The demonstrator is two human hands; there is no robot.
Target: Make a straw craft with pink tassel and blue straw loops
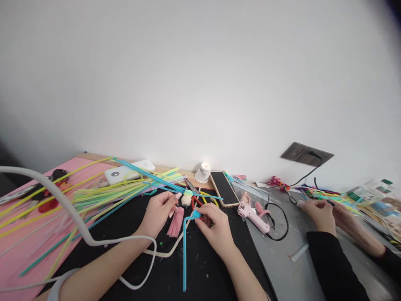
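My right hand [216, 225] pinches a blue pipe cleaner [184, 259] at its tightly coiled end; the straight length hangs down toward the front of the black mat [216, 267]. To the left, my left hand [159, 213] has its thumb and fingers pressed together, and whatever is between them is too small to make out. A bundle of short pink pieces [176, 223] lies between the two hands. Just behind it sits a small cream and green fuzzy piece [187, 198]. Pliers with red handles [191, 186] lie partly hidden behind my right hand.
Loose yellow, green and blue pipe cleaners [103, 198] spread over the left side. A white cable [72, 213] loops across my left forearm. Behind stand a paper cup [203, 173] and a phone [224, 189]. A pink glue gun [254, 215] lies right, near a co-worker's hands [322, 217].
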